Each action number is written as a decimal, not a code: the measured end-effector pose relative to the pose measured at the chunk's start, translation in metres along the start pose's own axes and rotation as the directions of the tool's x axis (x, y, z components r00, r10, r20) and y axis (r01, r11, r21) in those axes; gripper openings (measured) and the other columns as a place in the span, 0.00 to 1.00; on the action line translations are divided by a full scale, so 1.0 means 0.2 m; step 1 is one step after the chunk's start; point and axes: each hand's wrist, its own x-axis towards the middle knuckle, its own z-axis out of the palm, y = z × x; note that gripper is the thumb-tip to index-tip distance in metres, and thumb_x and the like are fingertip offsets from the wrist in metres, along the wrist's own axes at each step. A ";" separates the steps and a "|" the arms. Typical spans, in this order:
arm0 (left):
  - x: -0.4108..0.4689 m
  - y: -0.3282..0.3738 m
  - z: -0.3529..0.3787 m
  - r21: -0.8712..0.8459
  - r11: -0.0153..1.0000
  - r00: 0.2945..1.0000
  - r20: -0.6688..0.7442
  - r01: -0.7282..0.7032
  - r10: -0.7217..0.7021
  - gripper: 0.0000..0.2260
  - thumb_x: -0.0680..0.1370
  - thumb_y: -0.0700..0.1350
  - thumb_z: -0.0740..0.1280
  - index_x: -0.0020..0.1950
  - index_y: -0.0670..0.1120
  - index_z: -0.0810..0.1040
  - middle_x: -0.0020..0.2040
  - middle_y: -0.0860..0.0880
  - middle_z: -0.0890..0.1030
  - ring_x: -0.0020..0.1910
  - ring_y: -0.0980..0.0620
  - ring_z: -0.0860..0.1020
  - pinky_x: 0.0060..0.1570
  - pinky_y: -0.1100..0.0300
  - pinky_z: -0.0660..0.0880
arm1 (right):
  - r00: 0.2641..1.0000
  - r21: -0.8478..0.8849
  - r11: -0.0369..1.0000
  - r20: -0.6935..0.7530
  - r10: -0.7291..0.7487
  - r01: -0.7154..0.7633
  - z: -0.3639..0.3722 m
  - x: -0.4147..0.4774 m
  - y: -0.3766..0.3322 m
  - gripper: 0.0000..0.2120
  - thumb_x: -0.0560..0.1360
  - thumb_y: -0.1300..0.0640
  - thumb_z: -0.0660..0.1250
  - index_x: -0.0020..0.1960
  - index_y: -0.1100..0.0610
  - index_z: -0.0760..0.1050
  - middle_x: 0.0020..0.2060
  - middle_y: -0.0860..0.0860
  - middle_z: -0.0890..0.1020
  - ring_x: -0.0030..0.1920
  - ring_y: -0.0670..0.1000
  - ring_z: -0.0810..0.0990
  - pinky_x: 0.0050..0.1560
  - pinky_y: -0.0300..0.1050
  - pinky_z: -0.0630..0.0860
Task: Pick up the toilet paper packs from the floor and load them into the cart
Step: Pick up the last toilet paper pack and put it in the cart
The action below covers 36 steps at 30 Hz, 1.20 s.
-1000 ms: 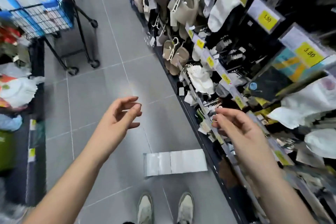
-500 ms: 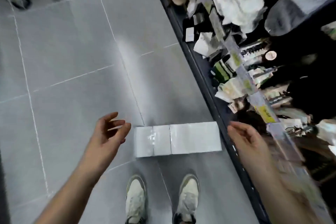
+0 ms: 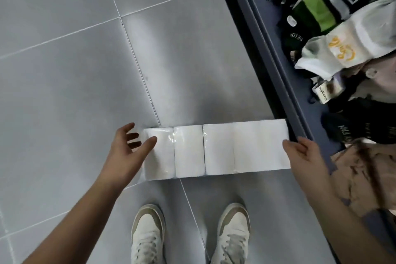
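Grey floor [image 3: 64,92] bears a long toilet paper pack [image 3: 216,150], probably light, squashy and film-slick. Left grip [image 3: 126,152] and right grip [image 3: 304,156], both wide and holding nothing, sit at its ends; best pressed inward there.

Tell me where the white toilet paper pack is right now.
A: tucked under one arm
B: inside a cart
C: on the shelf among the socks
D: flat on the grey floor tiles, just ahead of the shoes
D: the toilet paper pack lies on the floor tiles just ahead of the shoes, with the left hand at one end and the right hand at the other.
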 end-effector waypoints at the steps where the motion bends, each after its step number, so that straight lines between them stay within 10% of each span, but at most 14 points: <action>1: 0.03 -0.03 0.02 0.023 1.000 1.000 -0.010 0.016 -0.015 0.42 0.68 0.63 0.75 0.77 0.55 0.63 0.69 0.50 0.74 0.65 0.50 0.77 0.66 0.45 0.76 | 1.000 -0.041 0.999 0.006 0.003 -0.003 0.03 0.03 0.03 0.31 0.79 0.45 0.70 0.77 0.53 0.64 0.68 0.50 0.77 0.65 0.50 0.77 0.65 0.50 0.72; 7: 0.21 -0.22 0.12 0.156 0.983 0.994 -0.075 0.094 -0.083 0.53 0.62 0.64 0.74 0.81 0.46 0.58 0.75 0.42 0.68 0.68 0.44 0.73 0.67 0.46 0.73 | 0.998 -0.324 0.945 0.051 -0.034 0.049 0.14 0.13 0.13 0.35 0.74 0.38 0.69 0.74 0.55 0.66 0.68 0.56 0.75 0.65 0.59 0.77 0.64 0.58 0.76; 12: 0.32 -0.33 0.17 0.094 0.984 0.989 -0.017 0.149 -0.148 0.50 0.70 0.58 0.80 0.82 0.46 0.55 0.75 0.44 0.71 0.70 0.43 0.73 0.70 0.46 0.71 | 0.994 -0.219 0.970 0.014 0.109 -0.104 0.18 0.22 0.16 0.33 0.74 0.43 0.73 0.73 0.56 0.69 0.63 0.55 0.79 0.60 0.58 0.80 0.61 0.58 0.78; 19: 0.45 -0.41 0.06 0.170 0.975 0.985 -0.122 0.143 -0.123 0.39 0.57 0.71 0.79 0.63 0.59 0.72 0.60 0.49 0.80 0.61 0.43 0.79 0.60 0.39 0.79 | 0.981 -0.245 0.967 0.156 0.116 -0.076 0.27 0.22 0.15 0.35 0.71 0.36 0.73 0.72 0.52 0.70 0.61 0.50 0.78 0.56 0.52 0.80 0.56 0.52 0.78; 26: 0.50 -0.45 -0.08 0.192 0.970 0.980 -0.156 0.151 -0.122 0.49 0.54 0.75 0.78 0.69 0.53 0.73 0.60 0.49 0.81 0.57 0.45 0.81 0.58 0.41 0.81 | 0.981 -0.236 0.971 0.180 0.075 -0.031 0.40 0.27 0.06 0.38 0.71 0.40 0.76 0.74 0.52 0.67 0.65 0.52 0.76 0.62 0.55 0.78 0.61 0.54 0.77; 36: 0.47 -0.43 -0.04 0.216 0.967 0.963 -0.256 0.137 -0.079 0.35 0.58 0.62 0.83 0.59 0.47 0.79 0.50 0.49 0.83 0.47 0.47 0.82 0.47 0.47 0.81 | 0.978 -0.159 0.987 0.204 0.038 -0.005 0.47 0.32 -0.07 0.39 0.69 0.42 0.79 0.73 0.50 0.64 0.60 0.46 0.76 0.59 0.53 0.77 0.60 0.54 0.76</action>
